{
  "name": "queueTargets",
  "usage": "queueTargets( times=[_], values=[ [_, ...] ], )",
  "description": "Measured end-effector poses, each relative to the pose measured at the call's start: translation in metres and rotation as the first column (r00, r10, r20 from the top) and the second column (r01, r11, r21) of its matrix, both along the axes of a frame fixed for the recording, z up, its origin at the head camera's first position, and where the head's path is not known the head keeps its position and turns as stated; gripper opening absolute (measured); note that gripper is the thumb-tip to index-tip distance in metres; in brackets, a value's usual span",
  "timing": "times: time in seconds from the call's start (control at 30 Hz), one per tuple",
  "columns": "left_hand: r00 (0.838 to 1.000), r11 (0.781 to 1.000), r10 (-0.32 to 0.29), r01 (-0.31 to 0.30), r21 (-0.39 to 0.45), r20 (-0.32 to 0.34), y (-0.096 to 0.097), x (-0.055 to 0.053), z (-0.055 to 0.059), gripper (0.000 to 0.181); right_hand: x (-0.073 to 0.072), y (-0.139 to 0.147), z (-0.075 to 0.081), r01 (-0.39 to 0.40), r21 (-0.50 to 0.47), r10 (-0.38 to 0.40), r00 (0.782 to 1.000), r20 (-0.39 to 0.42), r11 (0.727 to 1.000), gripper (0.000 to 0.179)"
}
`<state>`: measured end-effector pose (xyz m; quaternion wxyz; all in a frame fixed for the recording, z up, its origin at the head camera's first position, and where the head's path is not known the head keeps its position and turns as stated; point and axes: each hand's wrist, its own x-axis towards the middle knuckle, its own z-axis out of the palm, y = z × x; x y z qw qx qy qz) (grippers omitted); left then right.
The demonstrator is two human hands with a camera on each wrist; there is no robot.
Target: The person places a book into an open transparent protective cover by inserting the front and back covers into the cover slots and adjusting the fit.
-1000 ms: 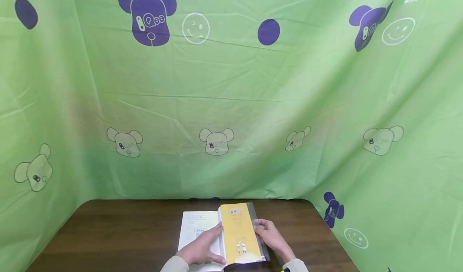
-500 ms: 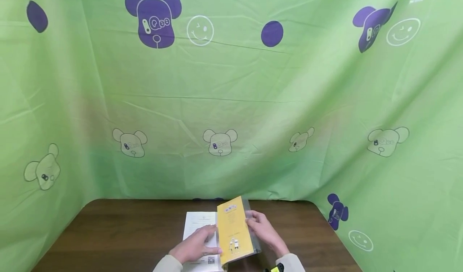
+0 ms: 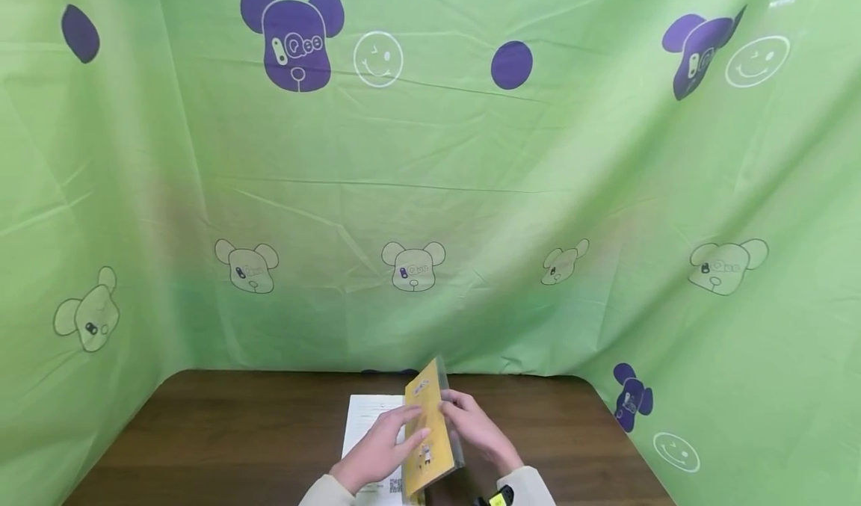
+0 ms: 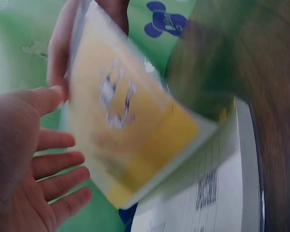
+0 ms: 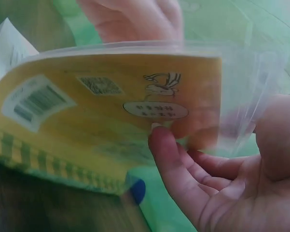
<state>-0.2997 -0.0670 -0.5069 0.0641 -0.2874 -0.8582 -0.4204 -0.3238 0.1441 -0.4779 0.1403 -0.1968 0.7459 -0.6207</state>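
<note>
An open book lies on the table, its white printed page on the left. Its yellow cover, in a clear plastic jacket, stands raised and tilted. My right hand holds the cover by its outer edge. Seen from the right wrist, fingertips press the cover's outer side, which bears a barcode. My left hand is over the page at the cover's inner face. In the left wrist view, its fingers are spread and fairly straight beside the cover; whether they touch it is unclear.
The dark wooden table extends to both sides of the book. Behind and beside it hangs a green cloth printed with bear heads and smiley faces. A dark band with a yellow part is at my right wrist.
The cover has risen from nearly flat to a steep tilt and swung leftward with my right hand. My left fingers have shifted from the book's middle onto the cover's inner side.
</note>
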Motion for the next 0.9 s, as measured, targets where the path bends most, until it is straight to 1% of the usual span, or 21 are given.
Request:
queueTargets(
  times=[0.1,0.2,0.27,0.3,0.4,0.5,0.57,0.63,0.7,0.73,0.8,0.9],
  values=[
    [1.000,0.998,0.003,-0.001,0.065,-0.017,0.007,0.000,0.002,0.058,0.001,-0.009,0.001,-0.015,-0.015,0.016,1.000,0.008,1.000,0.054],
    [1.000,0.986,0.015,-0.017,0.169,0.009,0.011,-0.001,0.005,0.056,0.001,-0.018,-0.001,-0.020,-0.028,0.020,1.000,0.000,0.999,0.058],
    [0.999,0.975,0.038,-0.044,0.220,0.033,0.012,-0.002,0.008,0.055,0.002,-0.023,-0.003,-0.013,-0.033,0.013,1.000,-0.010,0.999,0.061],
    [0.997,0.969,0.058,-0.068,0.236,0.052,0.013,-0.002,0.010,0.056,0.002,-0.025,-0.004,-0.011,-0.039,0.010,1.000,-0.015,0.999,0.063],
    [0.986,0.956,0.132,-0.153,0.248,0.100,0.013,-0.003,0.016,0.057,0.003,-0.029,-0.009,-0.026,-0.039,0.023,0.997,-0.068,0.999,0.065],
    [0.970,0.940,0.192,-0.226,0.256,0.150,0.010,-0.004,0.020,0.058,0.003,-0.031,-0.015,-0.072,-0.039,0.066,0.989,-0.129,0.997,0.064],
    [0.961,0.930,0.220,-0.259,0.260,0.167,0.006,-0.004,0.021,0.057,0.004,-0.032,-0.019,-0.101,-0.040,0.094,0.984,-0.152,0.994,0.062],
    [0.957,0.921,0.227,-0.271,0.280,0.178,0.001,-0.004,0.018,0.054,0.005,-0.032,-0.023,-0.119,-0.041,0.112,0.983,-0.149,0.992,0.058],
    [0.957,0.913,0.227,-0.274,0.303,0.180,-0.005,-0.003,0.015,0.049,0.006,-0.033,-0.029,-0.132,-0.016,0.128,0.980,-0.155,0.991,0.054],
    [0.956,0.909,0.232,-0.278,0.311,0.178,-0.008,-0.003,0.014,0.047,0.007,-0.033,-0.033,-0.124,0.007,0.124,0.979,-0.159,0.992,0.051],
    [0.956,0.899,0.240,-0.284,0.333,0.169,-0.016,-0.001,0.012,0.048,0.007,-0.034,-0.039,-0.099,0.093,0.116,0.971,-0.211,0.991,0.045],
    [0.948,0.884,0.279,-0.316,0.345,0.153,-0.026,0.001,0.011,0.051,0.008,-0.035,-0.048,-0.059,0.226,0.125,0.949,-0.289,0.972,0.039]
  ],
)
